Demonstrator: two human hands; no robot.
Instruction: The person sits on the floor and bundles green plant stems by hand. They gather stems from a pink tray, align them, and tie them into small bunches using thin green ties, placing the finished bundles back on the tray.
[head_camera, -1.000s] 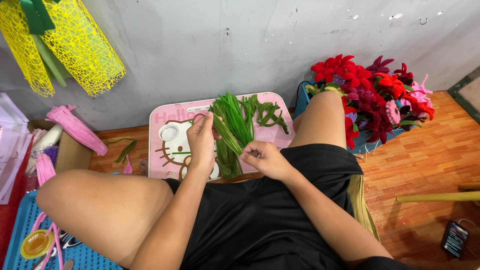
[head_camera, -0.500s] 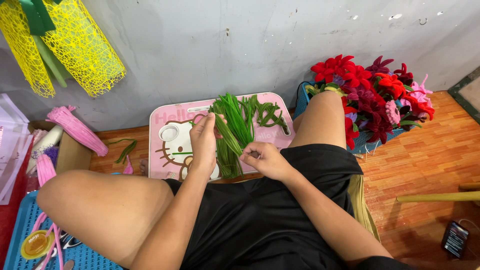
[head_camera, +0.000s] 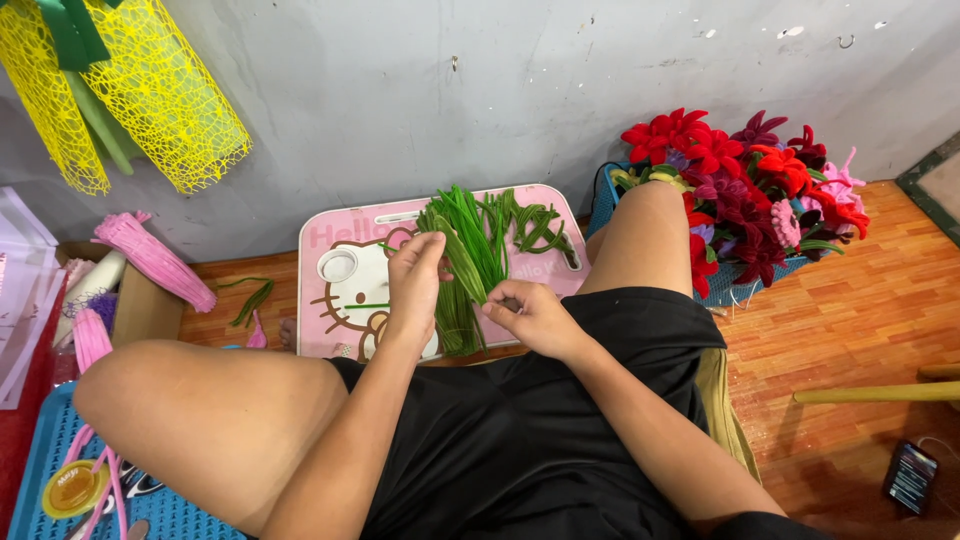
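We look down over our own lap at a small pink tabletop (head_camera: 330, 235) printed with a white cartoon cat face. A bundle of green chenille stems (head_camera: 462, 255) lies on it, fanned toward 12 o'clock and gathered toward 6 o'clock at the tabletop's near edge. Our left hand (head_camera: 415, 285) sits at the bundle's 9 o'clock side, fingers curled and pinching a few of the green stems near their upper part. Our right hand (head_camera: 530, 315) is at the bundle's 4 o'clock side, fingers bent around the lower ends of the stems, where they narrow. The two hands are near each other, with the bundle between them. A second loose cluster of bent green stems (head_camera: 540, 225) lies at 2 o'clock from the bundle, on the same tabletop.

At 3 o'clock, beyond our right knee, a blue basket (head_camera: 606, 195) holds red, maroon and pink chenille flowers (head_camera: 745, 175). At 9 o'clock, pink stem bundles (head_camera: 155, 262) rest on a cardboard box (head_camera: 140, 310). Yellow mesh wrapping (head_camera: 150, 90) hangs on the grey wall at 11 o'clock. A blue tray (head_camera: 40, 450) lies at 8 o'clock, and a phone (head_camera: 910, 477) lies on the wooden floor at 4 o'clock.
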